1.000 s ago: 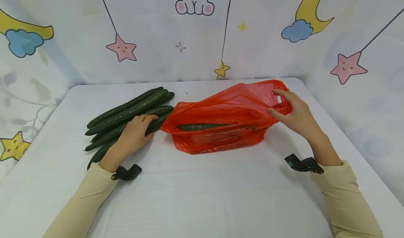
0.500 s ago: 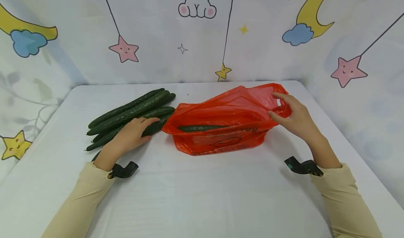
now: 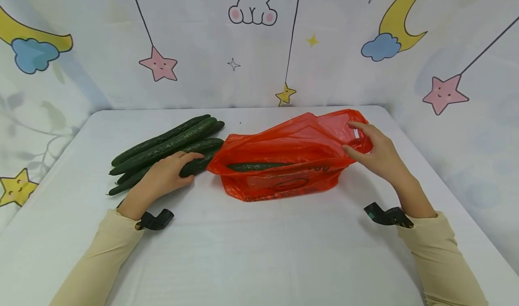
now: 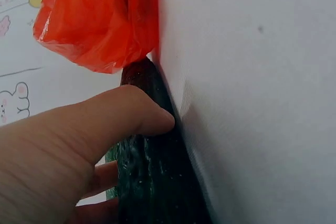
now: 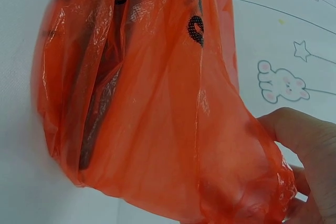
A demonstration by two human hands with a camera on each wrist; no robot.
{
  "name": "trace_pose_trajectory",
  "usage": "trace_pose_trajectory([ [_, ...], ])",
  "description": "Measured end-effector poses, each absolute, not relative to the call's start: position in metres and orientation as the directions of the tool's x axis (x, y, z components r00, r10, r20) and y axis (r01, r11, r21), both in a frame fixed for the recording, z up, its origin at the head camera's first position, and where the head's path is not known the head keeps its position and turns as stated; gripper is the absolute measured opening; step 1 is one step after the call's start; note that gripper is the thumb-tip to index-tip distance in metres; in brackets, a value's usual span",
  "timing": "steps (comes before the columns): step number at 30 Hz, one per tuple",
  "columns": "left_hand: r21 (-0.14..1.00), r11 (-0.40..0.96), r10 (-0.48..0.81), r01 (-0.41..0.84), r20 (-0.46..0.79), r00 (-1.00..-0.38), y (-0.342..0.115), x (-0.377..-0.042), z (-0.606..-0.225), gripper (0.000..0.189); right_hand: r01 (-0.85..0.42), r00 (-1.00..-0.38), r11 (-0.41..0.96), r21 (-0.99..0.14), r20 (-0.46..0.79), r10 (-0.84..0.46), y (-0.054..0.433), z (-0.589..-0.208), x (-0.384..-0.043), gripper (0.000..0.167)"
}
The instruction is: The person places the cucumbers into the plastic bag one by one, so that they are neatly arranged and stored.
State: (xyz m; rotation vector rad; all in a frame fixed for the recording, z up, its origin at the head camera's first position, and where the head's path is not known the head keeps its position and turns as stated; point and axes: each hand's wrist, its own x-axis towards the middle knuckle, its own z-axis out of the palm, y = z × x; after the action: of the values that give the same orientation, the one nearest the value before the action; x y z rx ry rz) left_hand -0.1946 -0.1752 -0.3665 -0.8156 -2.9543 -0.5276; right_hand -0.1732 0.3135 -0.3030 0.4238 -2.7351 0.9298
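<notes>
My left hand (image 3: 162, 179) grips the nearest cucumber (image 3: 198, 165) at the left of the table. In the left wrist view the thumb lies across that cucumber (image 4: 157, 177), with fingertips on its other side. Its tip is right at the mouth of a red plastic bag (image 3: 284, 183). The bag lies on its side, mouth partly spread, with another cucumber (image 3: 259, 166) showing inside. At the bag's right end my right hand (image 3: 383, 157) holds the handle part. In the right wrist view, thumb and fingers are around the gathered edge of the red film (image 5: 163, 129).
Several more cucumbers (image 3: 162, 152) lie in a slanted pile behind and beside my left hand. A white cloth covers the table (image 3: 259, 252). Behind stands a curtain (image 3: 202, 40) printed with stars, moons and a bear. Each wrist wears a small black camera (image 3: 156, 219).
My left hand has shifted slightly left and lower along the nearest cucumber. My right hand stays at the bag's handle. The bag and the pile look about the same.
</notes>
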Motion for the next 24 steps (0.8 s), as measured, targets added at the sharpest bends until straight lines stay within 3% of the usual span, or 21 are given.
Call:
trace_pose_trajectory([
  [24, 0.418, 0.735, 0.495, 0.535, 0.21, -0.843, -0.1805, -0.1945, -0.3604, 0.054, -0.332, -0.939, 0.767, -0.549, 0.275, -0.209, 0.3115, -0.3018, -0.1733, 0.059],
])
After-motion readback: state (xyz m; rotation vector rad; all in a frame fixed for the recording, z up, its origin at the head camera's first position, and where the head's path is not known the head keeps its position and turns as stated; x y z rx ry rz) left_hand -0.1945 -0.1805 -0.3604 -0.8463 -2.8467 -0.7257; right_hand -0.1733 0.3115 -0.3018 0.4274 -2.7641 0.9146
